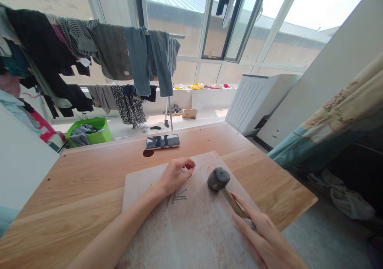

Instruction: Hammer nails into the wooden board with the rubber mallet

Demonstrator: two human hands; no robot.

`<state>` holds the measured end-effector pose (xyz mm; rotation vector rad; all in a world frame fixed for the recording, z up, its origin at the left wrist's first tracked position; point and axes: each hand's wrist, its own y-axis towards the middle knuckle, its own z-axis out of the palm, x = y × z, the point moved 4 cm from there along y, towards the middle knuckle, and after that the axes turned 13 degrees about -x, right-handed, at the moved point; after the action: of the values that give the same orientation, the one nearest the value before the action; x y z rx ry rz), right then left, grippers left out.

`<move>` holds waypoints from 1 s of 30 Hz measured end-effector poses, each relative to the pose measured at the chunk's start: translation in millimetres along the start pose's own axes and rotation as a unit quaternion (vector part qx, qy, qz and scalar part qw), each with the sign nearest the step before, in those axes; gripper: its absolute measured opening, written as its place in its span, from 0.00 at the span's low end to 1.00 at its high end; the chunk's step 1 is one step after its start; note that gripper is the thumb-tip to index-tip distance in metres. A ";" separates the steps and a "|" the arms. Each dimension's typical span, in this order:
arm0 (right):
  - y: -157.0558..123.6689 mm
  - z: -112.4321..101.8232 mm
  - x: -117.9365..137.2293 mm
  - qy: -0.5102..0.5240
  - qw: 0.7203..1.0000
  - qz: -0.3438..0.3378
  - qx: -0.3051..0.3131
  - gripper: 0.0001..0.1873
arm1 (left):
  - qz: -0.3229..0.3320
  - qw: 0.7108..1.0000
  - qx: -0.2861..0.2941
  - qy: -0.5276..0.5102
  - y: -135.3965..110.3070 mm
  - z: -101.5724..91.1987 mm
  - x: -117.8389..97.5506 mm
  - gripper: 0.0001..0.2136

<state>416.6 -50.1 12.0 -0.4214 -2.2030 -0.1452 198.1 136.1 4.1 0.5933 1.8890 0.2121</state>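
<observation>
My right hand point(260, 229) is wrapped round the wooden handle of a hammer point(220, 179) with a thick, dark head. The hammer's head is over the right part of a pale, worn wooden board point(191, 229). Above the board's far part, my left hand point(176, 173) has its thumb and forefinger pinched together; anything between the fingertips is too small to make out. Just right of those fingertips, a thin nail point(208, 166) stands up from the board, with another beside it. Several loose nails point(180, 197) lie on the board below my left wrist.
The board rests on a wooden table point(89, 181). A phone point(162, 141) lies near the far edge, beside a dark round hole point(148, 153). Beyond stand a green basket point(103, 132), a laundry rack with clothes point(112, 53) and a white ridged cabinet point(254, 97). A curtain point(326, 117) hangs right.
</observation>
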 end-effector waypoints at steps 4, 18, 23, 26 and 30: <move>0.9 -2.1 2.5 -0.010 1.000 -0.019 -0.020 0.33 | 0.015 1.000 -0.001 0.014 -3.0 -0.1 1.1 0.06; 22.8 20.6 33.4 0.048 0.998 -0.017 0.030 0.35 | -0.030 0.999 0.012 0.001 -3.3 1.1 3.0 0.11; 30.6 32.0 56.0 0.052 0.998 -0.013 0.046 0.35 | -0.036 0.999 0.016 -0.001 -3.1 1.1 2.8 0.14; 28.9 35.4 63.3 0.022 0.998 -0.017 0.058 0.35 | -0.030 0.999 0.015 0.000 -2.4 1.7 2.8 0.16; 24.9 35.9 63.8 0.011 0.998 -0.012 0.058 0.35 | -0.039 0.999 0.022 -0.010 -0.5 2.3 2.7 0.15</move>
<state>362.3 -2.0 38.8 -0.3264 -2.1824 -0.0348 199.3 136.7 0.9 0.5476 1.8979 0.1136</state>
